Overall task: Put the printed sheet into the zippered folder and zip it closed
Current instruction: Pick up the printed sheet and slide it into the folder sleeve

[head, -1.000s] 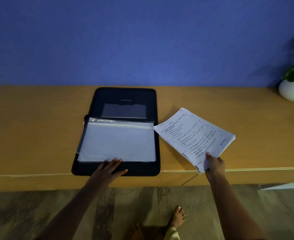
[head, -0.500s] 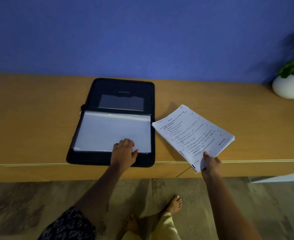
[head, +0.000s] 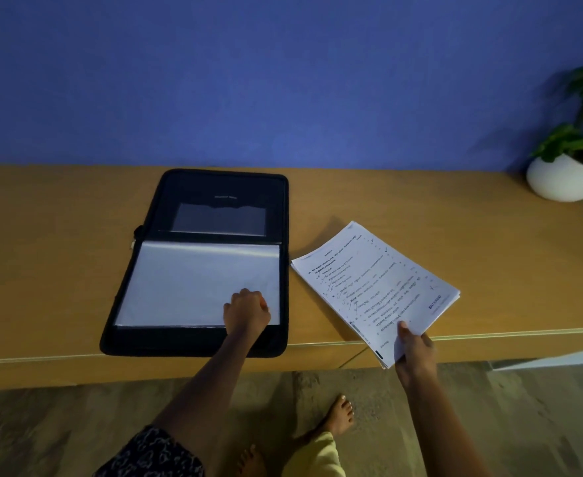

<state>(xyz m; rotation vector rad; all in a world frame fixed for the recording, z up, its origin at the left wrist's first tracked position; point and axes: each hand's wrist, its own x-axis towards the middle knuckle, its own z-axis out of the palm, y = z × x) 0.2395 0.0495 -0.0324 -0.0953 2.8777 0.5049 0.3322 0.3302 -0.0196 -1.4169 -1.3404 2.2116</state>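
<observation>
Pinching the printed sheet (head: 376, 290) by its near corner in the right hand (head: 415, 349), over the worktop's (head: 420, 208) front edge, just right of the zippered folder (head: 226, 187) lying open there; with the left hand (head: 247, 313) curled on its clear sleeve (head: 186, 280), fingertips hidden, grip unclear.

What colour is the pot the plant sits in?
White. The pot shows at the right edge of the head view, on the wooden shelf.

The zippered folder (head: 193, 187) is black, the printed sheet (head: 376, 287) white, the counter (head: 59, 235) tan, the wall (head: 248, 80) blue.
</observation>
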